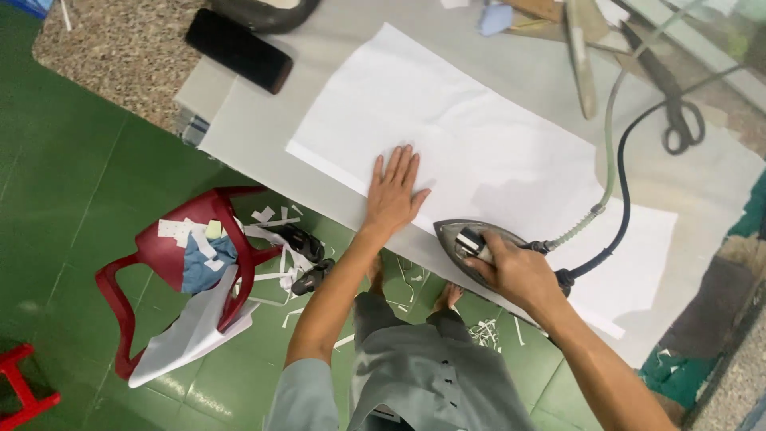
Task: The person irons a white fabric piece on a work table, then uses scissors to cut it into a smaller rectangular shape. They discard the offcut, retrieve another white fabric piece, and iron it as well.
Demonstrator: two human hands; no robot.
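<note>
My left hand (393, 191) lies flat, fingers spread, on a large white fabric sheet (447, 120) spread over a grey table (239, 128). My right hand (517, 270) grips the handle of a steam iron (463, 239), which rests on the near edge of the sheet, tip pointing left toward my left hand. A black cord and a pale hose (610, 136) run from the iron's back up across the table.
A black phone (238, 49) lies at the table's left end. Large scissors (674, 112) and a wooden tool lie at the far right. A red plastic chair (171, 263) with fabric pieces stands on the green floor, beside sandals (307, 255) and paper scraps.
</note>
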